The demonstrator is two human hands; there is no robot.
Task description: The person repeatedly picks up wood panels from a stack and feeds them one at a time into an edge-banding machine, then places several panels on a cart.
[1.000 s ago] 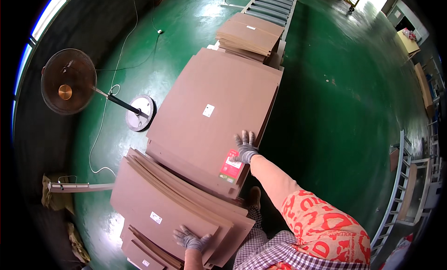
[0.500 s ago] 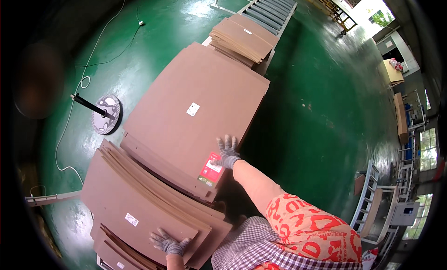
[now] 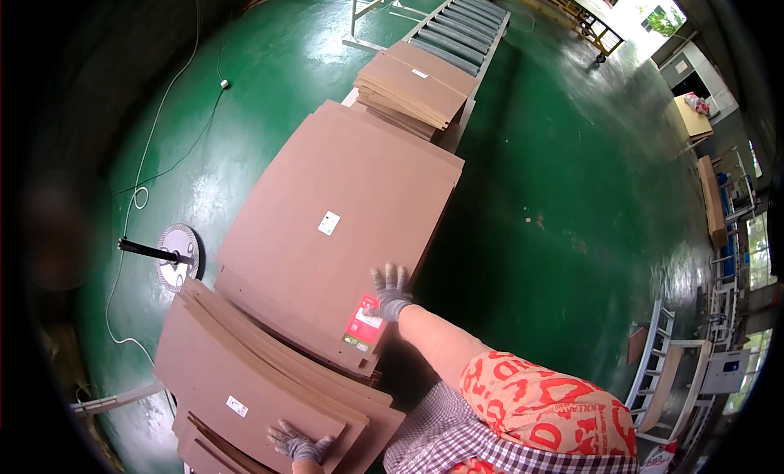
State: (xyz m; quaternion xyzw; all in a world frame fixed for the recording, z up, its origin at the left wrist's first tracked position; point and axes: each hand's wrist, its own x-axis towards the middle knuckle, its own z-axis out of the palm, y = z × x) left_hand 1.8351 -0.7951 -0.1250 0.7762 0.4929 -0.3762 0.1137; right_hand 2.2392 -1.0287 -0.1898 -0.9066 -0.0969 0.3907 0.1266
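Observation:
My right hand (image 3: 392, 294), in a grey striped glove, lies with its fingers spread on the large brown panel (image 3: 286, 188). Its thumb reaches over the red label (image 3: 361, 331) at that panel's near corner. A small white label (image 3: 329, 223) sticks to the middle of the same panel. Nearer to me, my left hand (image 3: 297, 443), gloved alike, rests flat with fingers apart on the top of a stack of brown panels (image 3: 237, 368). This stack is uneven, its sheets fanned a little at the edges, and it bears its own white label (image 3: 236, 406).
Beyond the large panel, a smaller stack of brown panels (image 3: 392, 86) sits at the near end of a roller conveyor (image 3: 457, 33). A round base with a black post (image 3: 178, 258) stands at the left, near a white cable (image 3: 135, 196) on the green floor (image 3: 523, 139). Metal frames (image 3: 653, 368) stand at the right.
The whole view has shifted, so the panels and conveyor sit lower in the picture. Both hands stay on the same panels, fingers still spread.

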